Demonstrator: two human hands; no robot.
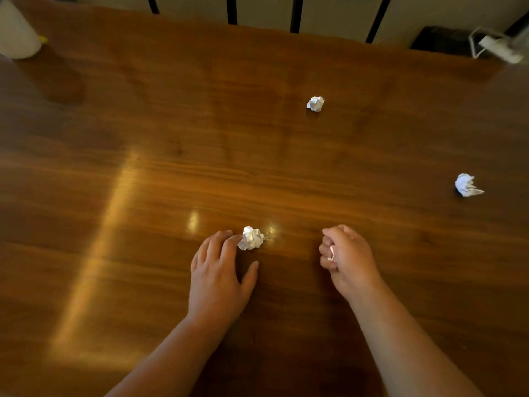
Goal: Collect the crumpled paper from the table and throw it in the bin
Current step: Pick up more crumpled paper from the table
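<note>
Three white crumpled paper balls lie on the brown wooden table (143,173). The nearest paper ball (252,238) sits at the fingertips of my left hand (220,273), whose fingers are spread and touch its left side. My right hand (347,260) is closed into a fist, and a bit of white paper (332,252) shows between its fingers. A second paper ball (315,104) lies farther back near the middle. A third paper ball (467,185) rests at the right side. No bin is in view.
A white cylindrical object (17,32) stands at the table's far left corner. A white device with a cable (498,47) and a dark box (442,38) sit at the far right edge. Black vertical bars (296,12) run behind the table.
</note>
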